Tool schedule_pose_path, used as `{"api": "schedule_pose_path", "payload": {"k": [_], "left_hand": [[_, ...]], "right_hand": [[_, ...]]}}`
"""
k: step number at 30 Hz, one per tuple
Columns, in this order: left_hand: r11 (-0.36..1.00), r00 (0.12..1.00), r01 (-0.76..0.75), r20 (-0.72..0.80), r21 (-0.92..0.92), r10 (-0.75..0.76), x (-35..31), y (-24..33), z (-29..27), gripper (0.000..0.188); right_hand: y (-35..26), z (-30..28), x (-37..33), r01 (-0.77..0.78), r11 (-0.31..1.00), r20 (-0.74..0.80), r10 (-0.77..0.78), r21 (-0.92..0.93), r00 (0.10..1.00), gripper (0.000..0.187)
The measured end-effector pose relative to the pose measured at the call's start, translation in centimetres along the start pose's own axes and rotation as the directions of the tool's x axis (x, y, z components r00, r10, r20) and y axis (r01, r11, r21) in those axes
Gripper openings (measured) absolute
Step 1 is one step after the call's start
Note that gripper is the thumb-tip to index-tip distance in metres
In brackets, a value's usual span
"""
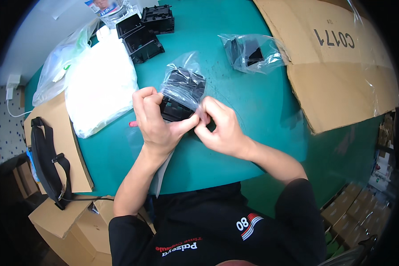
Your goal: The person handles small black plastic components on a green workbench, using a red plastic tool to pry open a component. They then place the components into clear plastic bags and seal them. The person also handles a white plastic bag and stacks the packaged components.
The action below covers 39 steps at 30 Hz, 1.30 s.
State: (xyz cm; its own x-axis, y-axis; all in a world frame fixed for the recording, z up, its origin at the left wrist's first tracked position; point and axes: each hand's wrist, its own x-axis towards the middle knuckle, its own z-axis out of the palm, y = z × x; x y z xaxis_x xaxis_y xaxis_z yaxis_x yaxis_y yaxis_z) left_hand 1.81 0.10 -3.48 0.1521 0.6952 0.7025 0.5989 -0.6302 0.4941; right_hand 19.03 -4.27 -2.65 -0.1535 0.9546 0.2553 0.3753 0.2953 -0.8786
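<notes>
Black shirt (221,221) nearest; beyond, black part (176,110) over green table (261,150), partly inside clear bag (191,62). Your right hand (224,128) pinches bag's near edge; left hand (157,124) grips part's near-left corner. Part looks light, stiff; bag likely slippery: hold by rigid sides.

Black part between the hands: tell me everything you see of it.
The black part looks like molded plastic, boxy, with ridges and recesses. It sits angled over the green table, partly inside a clear, wrinkled bag, its near end apparently bare. The left hand holds its left side; the right hand pinches the bag's near-right edge.
</notes>
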Motion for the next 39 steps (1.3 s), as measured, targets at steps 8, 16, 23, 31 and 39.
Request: {"api": "schedule_pose_path", "payload": {"k": [8, 16, 23, 31, 39], "left_hand": [[0.956, 0.991, -0.005, 0.124, -0.293, 0.043, 0.6, -0.1, -0.5, 0.018], [0.968, 0.961, 0.225, 0.186, -0.111, -0.202, 0.2, 0.5, -0.3, 0.039], [0.961, 0.973, -0.039, 0.21, -0.275, 0.099, -1.4, 2.9, 0.1, 0.029], [0.779, 0.796, 0.567, 0.419, -0.268, -0.436, 0.2, 1.7, -0.8, 0.047], [0.735, 0.781, 0.62, 0.309, -0.276, -0.543, 1.0, 0.6, -0.5, 0.02]], "right_hand": [[1.2, 0.2, 0.9, -0.015, 0.994, -0.199, 0.036, 0.106, 0.979, 0.03], [1.3, -1.4, 1.3, 0.011, 1.0, -0.342, -0.015, -0.015, 0.939, 0.027], [2.1, -2.5, 2.1, -0.014, 0.994, -0.31, -0.021, -0.109, 0.95, 0.024], [1.1, -3.0, 2.4, -0.151, 0.983, -0.079, 0.16, 0.104, 0.984, 0.013], [0.6, -3.5, 2.3, -0.243, 0.923, 0.003, 0.254, 0.298, 0.967, 0.011]]}}
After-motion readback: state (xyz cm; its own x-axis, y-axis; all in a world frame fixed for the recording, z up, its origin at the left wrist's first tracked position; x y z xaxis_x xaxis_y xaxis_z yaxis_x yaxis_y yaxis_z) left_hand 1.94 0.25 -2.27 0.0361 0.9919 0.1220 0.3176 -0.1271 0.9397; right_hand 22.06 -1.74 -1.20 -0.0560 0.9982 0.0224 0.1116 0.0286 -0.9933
